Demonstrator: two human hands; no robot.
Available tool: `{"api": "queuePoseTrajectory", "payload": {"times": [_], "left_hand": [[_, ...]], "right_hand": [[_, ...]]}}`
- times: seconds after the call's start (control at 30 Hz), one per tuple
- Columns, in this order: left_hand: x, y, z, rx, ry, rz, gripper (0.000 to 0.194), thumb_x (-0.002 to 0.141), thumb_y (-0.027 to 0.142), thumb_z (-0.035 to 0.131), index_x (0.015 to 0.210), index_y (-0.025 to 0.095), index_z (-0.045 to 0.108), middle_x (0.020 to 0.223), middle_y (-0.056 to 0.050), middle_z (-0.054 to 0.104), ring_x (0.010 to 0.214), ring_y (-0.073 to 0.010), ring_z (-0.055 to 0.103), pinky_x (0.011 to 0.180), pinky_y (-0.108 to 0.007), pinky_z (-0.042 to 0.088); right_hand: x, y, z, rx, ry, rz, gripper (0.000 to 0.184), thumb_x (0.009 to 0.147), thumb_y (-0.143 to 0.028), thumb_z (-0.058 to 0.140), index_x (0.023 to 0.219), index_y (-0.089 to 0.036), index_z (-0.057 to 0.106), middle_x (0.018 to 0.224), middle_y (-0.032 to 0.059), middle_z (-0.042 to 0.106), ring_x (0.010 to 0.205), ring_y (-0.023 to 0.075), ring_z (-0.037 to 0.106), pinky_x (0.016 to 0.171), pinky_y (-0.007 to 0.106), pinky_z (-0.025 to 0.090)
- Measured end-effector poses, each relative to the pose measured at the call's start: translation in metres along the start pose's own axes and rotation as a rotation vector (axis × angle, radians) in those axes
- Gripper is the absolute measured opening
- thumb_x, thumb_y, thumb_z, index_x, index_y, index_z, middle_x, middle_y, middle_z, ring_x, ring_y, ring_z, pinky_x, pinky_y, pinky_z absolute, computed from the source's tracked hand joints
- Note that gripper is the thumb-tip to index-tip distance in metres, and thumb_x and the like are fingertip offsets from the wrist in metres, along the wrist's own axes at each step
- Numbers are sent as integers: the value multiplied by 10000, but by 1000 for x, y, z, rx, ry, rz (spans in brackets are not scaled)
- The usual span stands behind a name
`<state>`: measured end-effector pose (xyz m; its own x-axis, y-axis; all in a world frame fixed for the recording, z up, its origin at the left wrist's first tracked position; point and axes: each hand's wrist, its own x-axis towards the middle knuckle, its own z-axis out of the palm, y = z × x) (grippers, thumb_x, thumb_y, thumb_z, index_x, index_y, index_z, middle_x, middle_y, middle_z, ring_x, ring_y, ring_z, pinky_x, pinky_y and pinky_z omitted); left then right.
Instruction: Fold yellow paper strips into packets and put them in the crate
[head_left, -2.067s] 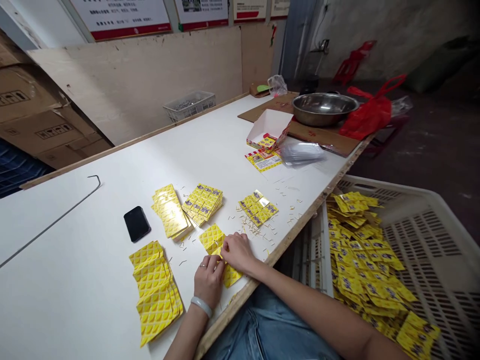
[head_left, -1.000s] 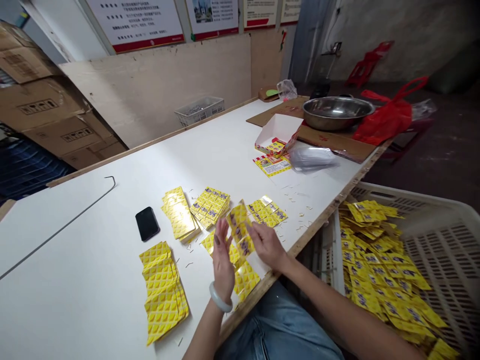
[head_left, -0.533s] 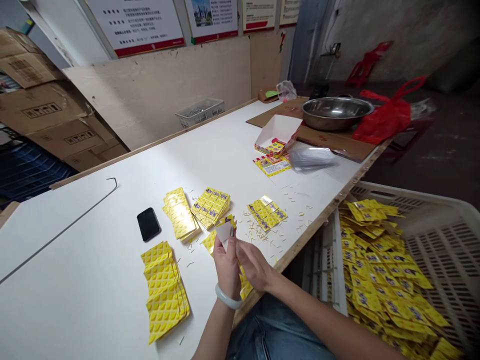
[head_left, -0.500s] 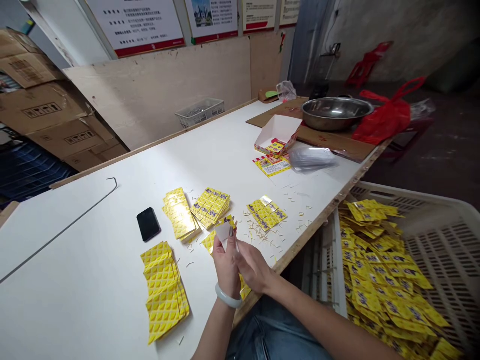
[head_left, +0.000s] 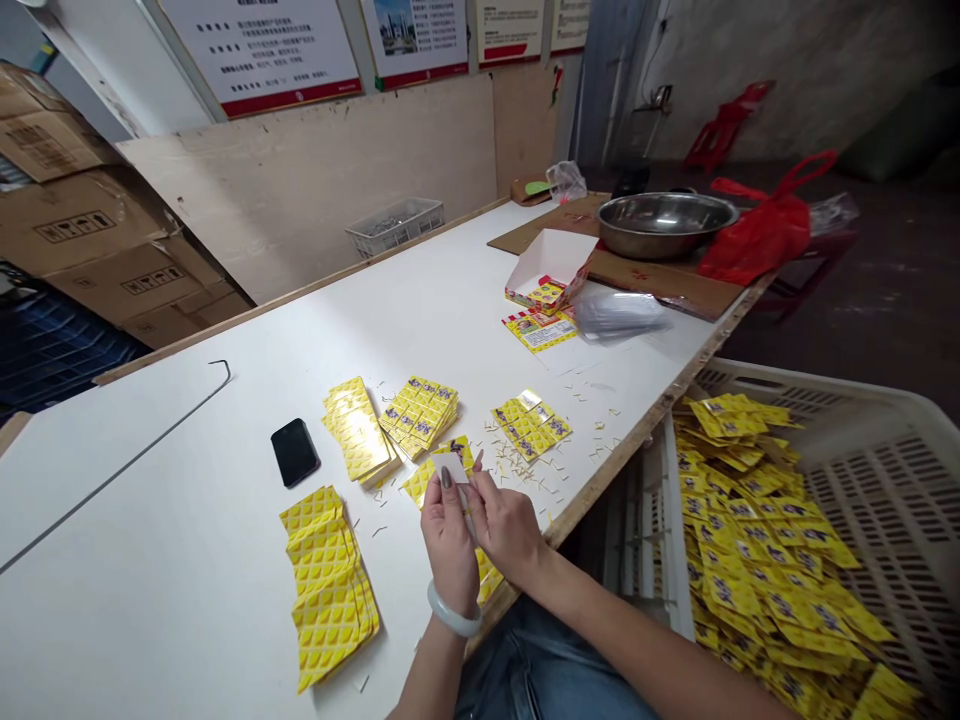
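Above the table's near edge, my left hand [head_left: 448, 540] is closed on a yellow printed card [head_left: 452, 467], its thumb pressed on the white back. Beside it, my right hand [head_left: 513, 532] has curled fingers gripping the right edge of the same card, whose lower part the hands hide. Beneath them lies a yellow patterned sheet [head_left: 416, 485], partly covered. A stack of yellow printed cards [head_left: 421, 408] and a glossy yellow stack [head_left: 355, 430] sit just beyond. To the right rests a small group of cards [head_left: 532, 425] among thin cut strips [head_left: 511, 462]. A folded yellow stack [head_left: 330, 585] lies to the left.
A black phone [head_left: 295, 452] and a long bent metal rod [head_left: 150, 455] lie on the left. Farther back are an open paper box [head_left: 551, 262], clear plastic sleeves [head_left: 619, 315], a steel basin [head_left: 666, 225] and a red bag [head_left: 761, 235]. A white crate [head_left: 892, 500] with yellow packets stands at right.
Both hands first worked low on the sheet, then lifted a yellow card. It was turned white side up; my right hand has since moved from lying flat alongside to gripping its edge.
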<state>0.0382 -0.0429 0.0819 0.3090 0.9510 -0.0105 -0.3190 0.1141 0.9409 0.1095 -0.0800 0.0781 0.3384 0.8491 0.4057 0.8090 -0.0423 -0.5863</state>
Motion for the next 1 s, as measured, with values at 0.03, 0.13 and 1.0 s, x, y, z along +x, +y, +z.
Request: {"api": "queuePoseTrajectory", "payload": {"times": [0.03,0.13,1.0], "left_hand": [[1,-1,0,-13,30,-2,333,858,462,527,1035,187,588,997,-73,675,885,-169,647,801,-289,514],[2,-4,0,-52,119,1,330,830,454,574,1009,177,586,979,-65,675,859,-162,647,769,-271,514],[5,8,-9,875,-8,523,295,919,309,418,655,188,466,544,35,448,485,-100,431,492,-221,310]], "right_hand": [[-1,0,0,18,65,-3,261,963,-286,268,1002,-155,490,721,80,632,624,172,597,582,261,394],[-3,-4,-3,142,251,15,373,929,-360,347,1230,-142,368,1073,164,572,904,222,583,743,335,468],[-2,1,2,419,124,142,254,956,-310,329,725,-210,361,545,-44,438,438,94,420,459,213,258]]}}
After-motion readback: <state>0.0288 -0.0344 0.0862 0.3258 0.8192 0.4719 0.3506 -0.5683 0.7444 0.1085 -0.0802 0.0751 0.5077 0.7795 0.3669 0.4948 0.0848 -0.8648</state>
